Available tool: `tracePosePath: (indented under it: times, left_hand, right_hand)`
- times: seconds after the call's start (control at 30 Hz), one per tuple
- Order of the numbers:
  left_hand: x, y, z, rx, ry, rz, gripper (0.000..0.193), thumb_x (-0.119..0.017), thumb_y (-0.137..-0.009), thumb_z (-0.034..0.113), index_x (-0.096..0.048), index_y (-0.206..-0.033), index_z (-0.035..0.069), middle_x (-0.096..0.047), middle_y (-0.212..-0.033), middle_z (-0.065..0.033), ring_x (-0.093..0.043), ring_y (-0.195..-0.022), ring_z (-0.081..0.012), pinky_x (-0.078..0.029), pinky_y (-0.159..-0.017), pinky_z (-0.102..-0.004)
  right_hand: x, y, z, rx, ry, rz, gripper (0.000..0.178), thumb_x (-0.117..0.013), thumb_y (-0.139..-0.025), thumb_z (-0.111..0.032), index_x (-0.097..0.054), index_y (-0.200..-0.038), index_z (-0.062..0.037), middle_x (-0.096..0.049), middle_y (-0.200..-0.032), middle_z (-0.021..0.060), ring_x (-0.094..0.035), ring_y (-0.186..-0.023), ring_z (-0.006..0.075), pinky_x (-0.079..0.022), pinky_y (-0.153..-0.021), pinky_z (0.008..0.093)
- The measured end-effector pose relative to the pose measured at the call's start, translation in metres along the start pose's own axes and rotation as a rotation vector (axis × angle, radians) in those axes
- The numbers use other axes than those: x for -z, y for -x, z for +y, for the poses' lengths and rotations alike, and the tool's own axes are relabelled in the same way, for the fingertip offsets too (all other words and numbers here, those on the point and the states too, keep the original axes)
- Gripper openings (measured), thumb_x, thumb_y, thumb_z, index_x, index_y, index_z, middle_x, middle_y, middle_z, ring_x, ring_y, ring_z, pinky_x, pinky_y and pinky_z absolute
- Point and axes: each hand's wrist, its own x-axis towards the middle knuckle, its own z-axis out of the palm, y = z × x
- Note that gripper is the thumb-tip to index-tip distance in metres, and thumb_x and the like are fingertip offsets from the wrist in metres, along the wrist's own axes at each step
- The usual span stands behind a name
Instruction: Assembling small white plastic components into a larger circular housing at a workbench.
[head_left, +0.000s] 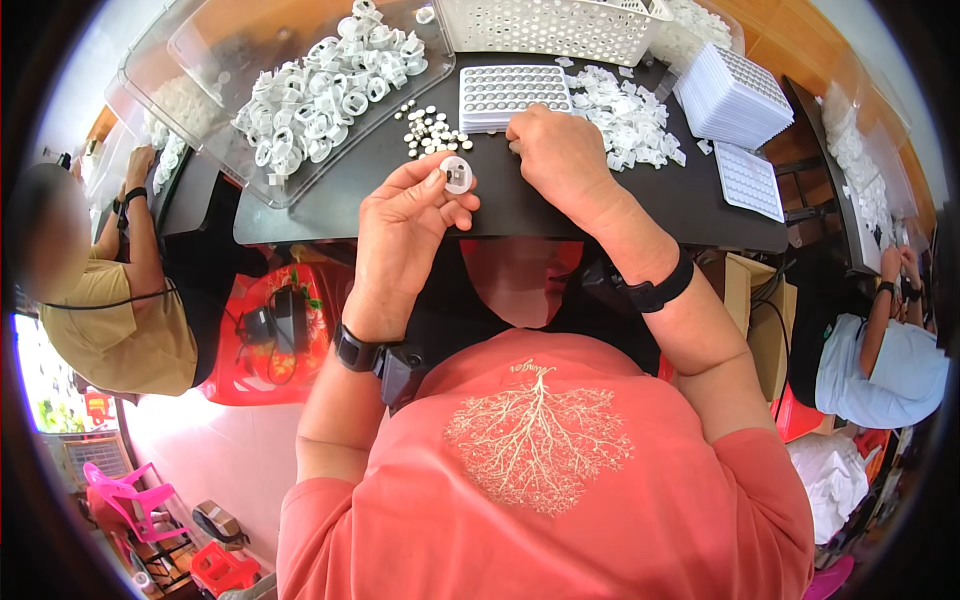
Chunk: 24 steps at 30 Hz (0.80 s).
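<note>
My left hand point(403, 212) pinches a small round white plastic casing point(459, 172) between thumb and fingers, held just above the table's near edge. Dark and metallic bits show inside the casing. Over the front right corner of a stacked white tray point(512, 90) filled with round silvery cells, my right hand point(562, 158) is closed with its fingers curled down. Whatever its fingertips grip is hidden behind the hand. Small round white caps point(428, 130), some showing dark sides, lie loose between the two hands. A heap of flat translucent plastic pieces point(630, 115) spreads right of the tray.
A clear bin point(215, 130) of white ring-shaped parts point(320, 90) stands at the left. Behind are a white perforated basket point(560, 30) and, to the right, stacked white trays point(735, 100). A single tray point(750, 182) lies near the table's right edge. Other people work on both sides.
</note>
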Motion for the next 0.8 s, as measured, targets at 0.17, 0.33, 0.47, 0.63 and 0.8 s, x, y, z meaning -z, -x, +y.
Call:
tracePosePath:
  times: [0.17, 0.33, 0.47, 0.63, 0.8]
  left_hand:
    - [0.0, 0.0, 0.0, 0.006, -0.001, -0.009, 0.031, -0.061, -0.097, 0.007, -0.058, -0.123, -0.01, -0.068, -0.103, -0.0217, -0.067, -0.085, -0.0279, -0.055, -0.07, -0.0337]
    - [-0.002, 0.002, 0.001, 0.002, -0.02, 0.001, 0.03, -0.061, -0.097, 0.006, -0.058, -0.122, -0.009, -0.068, -0.103, -0.0214, -0.067, -0.085, -0.0275, -0.055, -0.07, -0.034]
    - [-0.003, 0.0, -0.001, -0.001, -0.09, 0.005, 0.033, -0.058, -0.1, 0.012, -0.056, -0.126, -0.009, -0.067, -0.107, -0.023, -0.067, -0.086, -0.0273, -0.053, -0.069, -0.0328]
    - [-0.008, -0.001, 0.0, 0.004, -0.071, 0.069, 0.029, -0.059, -0.097, 0.006, -0.058, -0.121, -0.011, -0.067, -0.105, -0.0201, -0.067, -0.084, -0.0263, -0.055, -0.069, -0.0335]
    - [-0.02, -0.003, -0.008, 0.006, -0.024, 0.052, 0.028, -0.058, -0.098, 0.005, -0.057, -0.12, -0.012, -0.067, -0.105, -0.0194, -0.067, -0.084, -0.0252, -0.054, -0.068, -0.0332]
  right_hand:
    - [0.002, -0.002, -0.003, 0.002, 0.042, -0.04, 0.008, -0.064, -0.076, -0.007, -0.07, -0.08, -0.0035, -0.067, -0.085, 0.0155, -0.07, -0.078, 0.0328, -0.056, -0.066, 0.0433]
    - [0.005, 0.003, -0.005, 0.046, 0.05, -0.04, 0.011, -0.067, -0.073, -0.003, -0.069, -0.083, -0.0017, -0.067, -0.089, 0.0157, -0.07, -0.082, 0.0317, -0.057, -0.067, 0.044]
    - [0.006, 0.007, -0.005, 0.036, 0.011, -0.022, 0.011, -0.066, -0.075, -0.003, -0.068, -0.086, -0.002, -0.066, -0.088, 0.0147, -0.068, -0.082, 0.0321, -0.056, -0.068, 0.0431]
    - [0.012, 0.017, -0.031, 0.006, -0.753, 0.277, 0.013, -0.061, -0.08, 0.005, -0.064, -0.088, -0.0041, -0.063, -0.089, 0.0128, -0.065, -0.078, 0.0335, -0.052, -0.066, 0.0419]
    - [0.001, 0.025, -0.045, 0.021, -0.822, 0.359, 0.017, -0.059, -0.08, 0.009, -0.062, -0.091, -0.0043, -0.061, -0.088, 0.0111, -0.066, -0.075, 0.0309, -0.052, -0.063, 0.0374]
